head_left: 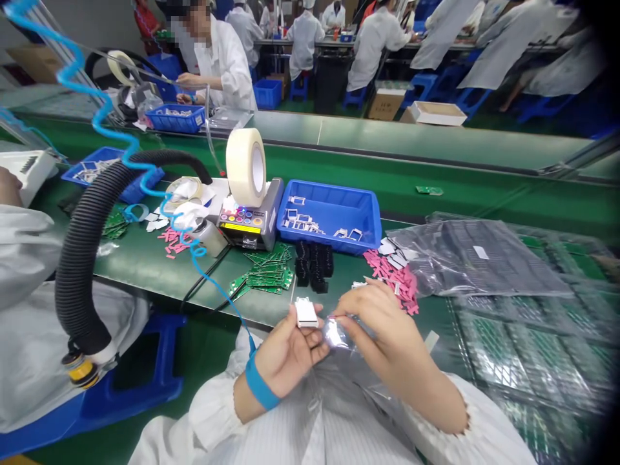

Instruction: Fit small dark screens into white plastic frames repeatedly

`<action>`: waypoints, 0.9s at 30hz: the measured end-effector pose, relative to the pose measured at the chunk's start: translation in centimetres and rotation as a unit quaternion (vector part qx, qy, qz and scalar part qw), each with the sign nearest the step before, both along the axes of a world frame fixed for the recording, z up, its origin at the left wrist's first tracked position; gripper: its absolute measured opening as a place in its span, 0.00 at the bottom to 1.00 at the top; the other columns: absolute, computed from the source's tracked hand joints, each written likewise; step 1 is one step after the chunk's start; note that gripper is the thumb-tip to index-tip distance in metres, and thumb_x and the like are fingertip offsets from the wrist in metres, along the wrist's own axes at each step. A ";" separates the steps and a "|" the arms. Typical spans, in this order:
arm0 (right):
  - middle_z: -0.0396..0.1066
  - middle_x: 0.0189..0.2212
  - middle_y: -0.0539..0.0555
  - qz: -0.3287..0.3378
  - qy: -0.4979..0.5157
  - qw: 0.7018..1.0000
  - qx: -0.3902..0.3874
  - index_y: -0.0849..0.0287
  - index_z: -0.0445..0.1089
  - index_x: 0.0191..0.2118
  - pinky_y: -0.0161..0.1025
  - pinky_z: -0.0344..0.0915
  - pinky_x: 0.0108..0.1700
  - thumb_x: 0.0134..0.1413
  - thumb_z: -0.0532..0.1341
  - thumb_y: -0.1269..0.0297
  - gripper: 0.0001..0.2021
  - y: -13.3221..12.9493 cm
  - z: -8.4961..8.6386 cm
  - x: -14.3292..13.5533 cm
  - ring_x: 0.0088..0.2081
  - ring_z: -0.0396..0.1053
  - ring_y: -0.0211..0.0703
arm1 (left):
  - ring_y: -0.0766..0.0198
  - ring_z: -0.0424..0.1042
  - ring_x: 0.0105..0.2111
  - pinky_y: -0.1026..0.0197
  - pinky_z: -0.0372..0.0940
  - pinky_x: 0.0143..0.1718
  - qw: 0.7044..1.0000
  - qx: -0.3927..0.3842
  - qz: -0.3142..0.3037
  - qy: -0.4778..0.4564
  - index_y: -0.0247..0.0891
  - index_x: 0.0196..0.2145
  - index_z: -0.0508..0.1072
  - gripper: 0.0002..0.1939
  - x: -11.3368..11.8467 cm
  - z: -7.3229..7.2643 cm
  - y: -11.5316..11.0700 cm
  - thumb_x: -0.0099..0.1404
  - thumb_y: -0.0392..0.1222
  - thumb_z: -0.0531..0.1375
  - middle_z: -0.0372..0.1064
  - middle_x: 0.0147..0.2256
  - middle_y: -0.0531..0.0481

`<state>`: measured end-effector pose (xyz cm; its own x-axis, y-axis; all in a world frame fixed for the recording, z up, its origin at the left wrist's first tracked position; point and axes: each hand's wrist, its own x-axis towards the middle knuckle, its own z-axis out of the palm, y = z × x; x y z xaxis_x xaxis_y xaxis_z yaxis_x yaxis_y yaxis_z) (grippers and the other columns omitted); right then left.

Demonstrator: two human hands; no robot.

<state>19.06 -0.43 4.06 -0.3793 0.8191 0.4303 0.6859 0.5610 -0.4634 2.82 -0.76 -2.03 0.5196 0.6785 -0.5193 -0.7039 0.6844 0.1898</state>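
Note:
A small white rectangular part with a dark line along its near edge sits between the thumb and fingers of my left hand. That wrist wears a blue wrist strap on a coiled cord. My right hand is just to the right, thumb and fingers pinched on a shiny piece of clear plastic film. The film is close to my left fingertips; whether they touch it I cannot tell. Beyond my hands lie black connector-like blocks, a pile of green circuit boards and pink strips.
A blue bin holds several white frames. Left of it, a tape dispenser carries a tape roll. Plastic-covered trays spread over the right side. A black hose arches at left, beside a co-worker's sleeve.

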 end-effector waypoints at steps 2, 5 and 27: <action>0.70 0.31 0.50 0.003 -0.021 1.000 -0.004 0.55 0.65 0.33 0.51 0.51 0.53 0.59 0.52 0.72 0.07 0.0 -0.1 -0.3 0.36 0.66 0.41 | 0.70 0.65 0.26 0.60 0.64 0.36 0.999 0.036 0.006 0.017 0.33 0.40 0.74 0.21 -0.1 0.1 -0.2 0.55 0.53 0.62 0.71 0.28 0.50; 0.70 0.31 0.51 -0.003 -0.049 0.999 0.012 0.56 0.67 0.33 0.56 0.48 0.54 0.60 0.51 0.72 0.09 0.0 -0.3 -0.6 0.37 0.64 0.42 | 0.69 0.65 0.27 0.59 0.63 0.37 0.997 0.060 0.010 0.038 0.35 0.40 0.75 0.21 -0.3 0.2 -0.4 0.53 0.52 0.64 0.70 0.28 0.51; 0.65 0.47 0.58 -0.013 0.102 0.995 -0.016 0.53 0.68 0.46 0.51 0.61 0.46 0.55 0.59 0.59 0.13 -0.2 -3.4 -3.3 0.47 0.64 0.49 | 0.67 0.70 0.33 0.57 0.65 0.41 0.994 0.047 0.095 -0.035 0.43 0.41 0.74 0.18 -1.1 -0.6 -0.4 0.52 0.47 0.66 0.74 0.35 0.53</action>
<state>15.73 -0.58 0.61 -0.2651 0.8425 0.4689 0.5904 0.5263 -0.6119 1.74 -1.13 -2.66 0.4094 0.8118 -0.4163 -0.8330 0.5188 0.1925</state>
